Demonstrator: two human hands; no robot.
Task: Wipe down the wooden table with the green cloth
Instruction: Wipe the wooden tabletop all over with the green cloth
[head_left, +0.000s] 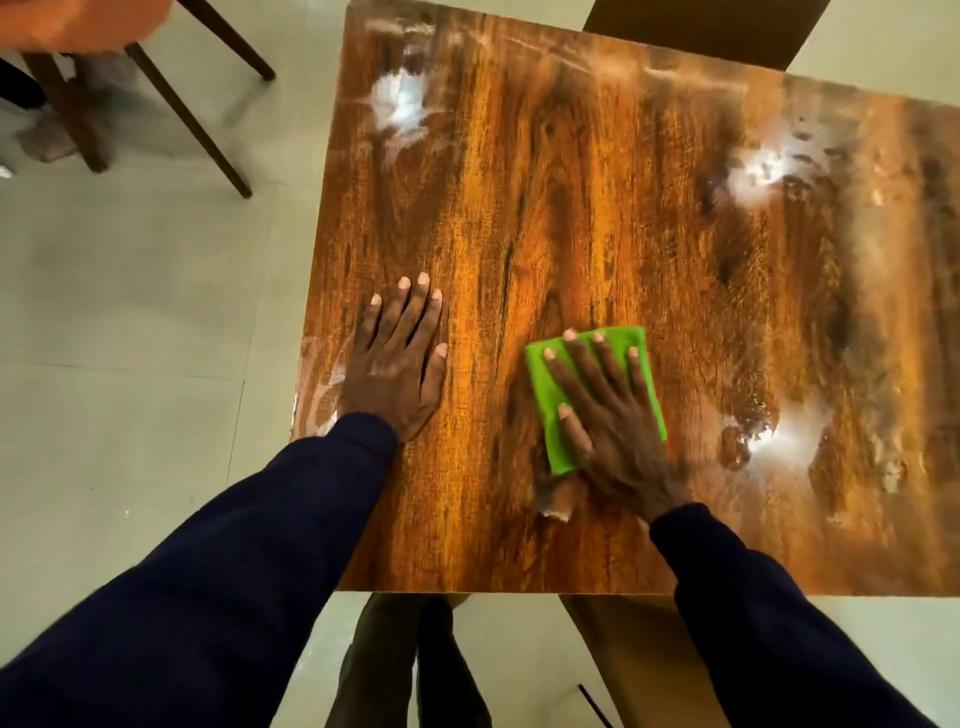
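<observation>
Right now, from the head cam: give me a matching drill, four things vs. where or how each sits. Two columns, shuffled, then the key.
Things
1. left hand
2. right hand
3. green cloth
4. chair

States
A. folded, pinned flat under a palm
B. on the floor past the table's far left corner
C. flat on bare wood near the table's left edge
D. fingers spread, pressing on the cloth

Pairs: 1-C, 2-D, 3-A, 4-B

All rest on or beside the table.
</observation>
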